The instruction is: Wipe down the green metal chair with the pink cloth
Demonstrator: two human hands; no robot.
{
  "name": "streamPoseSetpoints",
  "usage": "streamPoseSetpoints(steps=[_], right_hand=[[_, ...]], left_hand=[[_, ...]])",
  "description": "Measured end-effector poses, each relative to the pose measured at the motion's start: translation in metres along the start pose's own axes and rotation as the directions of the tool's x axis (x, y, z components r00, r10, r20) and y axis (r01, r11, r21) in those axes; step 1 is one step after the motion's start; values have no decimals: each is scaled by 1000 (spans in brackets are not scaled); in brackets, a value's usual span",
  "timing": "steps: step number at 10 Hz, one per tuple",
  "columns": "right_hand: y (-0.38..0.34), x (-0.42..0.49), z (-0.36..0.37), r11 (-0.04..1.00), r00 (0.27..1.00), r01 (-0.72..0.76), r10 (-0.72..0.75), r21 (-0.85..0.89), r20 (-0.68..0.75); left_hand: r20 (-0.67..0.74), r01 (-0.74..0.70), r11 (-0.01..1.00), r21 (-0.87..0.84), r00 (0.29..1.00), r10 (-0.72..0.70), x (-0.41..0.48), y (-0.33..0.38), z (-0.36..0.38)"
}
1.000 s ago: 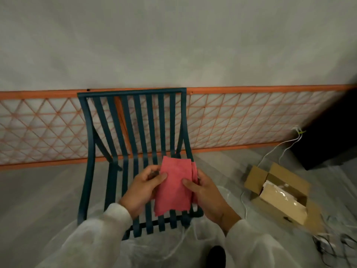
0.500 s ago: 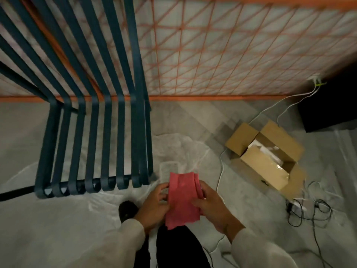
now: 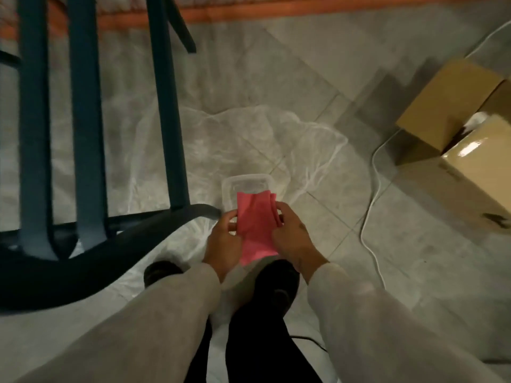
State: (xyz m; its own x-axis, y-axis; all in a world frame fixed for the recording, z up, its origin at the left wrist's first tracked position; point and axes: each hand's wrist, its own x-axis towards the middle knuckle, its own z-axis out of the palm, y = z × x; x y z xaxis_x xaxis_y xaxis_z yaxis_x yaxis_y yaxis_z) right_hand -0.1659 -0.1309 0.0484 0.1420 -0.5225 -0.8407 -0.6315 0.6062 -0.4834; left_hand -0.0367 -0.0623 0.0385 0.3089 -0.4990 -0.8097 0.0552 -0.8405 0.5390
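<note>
Both arms reach forward and down, close together, in pale sleeves (image 3: 143, 313). The left grip (image 3: 222, 243) holds the left edge of the cloth (image 3: 255, 226). The right grip (image 3: 293, 241) holds the right edge, fingers curled over the fold. Both grips are just in front of the legs (image 3: 249, 349).

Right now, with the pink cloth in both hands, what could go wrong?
The crumpled clear plastic sheet underfoot may slip. The clear rectangular plastic container sits on the floor under the folded pink cloth, close to the dark shoes, so a step may kick it. The thin white cable on the right may trip you.
</note>
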Motion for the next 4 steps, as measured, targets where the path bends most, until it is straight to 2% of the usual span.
streamPoseSetpoints(steps=[2,3,4], right_hand=[[16,69,42,1000,996,20,-20,-5,82],[23,91,55,1000,996,-21,19,14,86],[24,93,55,995,995,15,-5,-94,103]], left_hand=[[-16,-12,1000,6,1000,13,70,-36,15],[-15,-3,999,-42,1000,3,85,-44,20],[7,-1,999,41,1000,1,86,-45,20]])
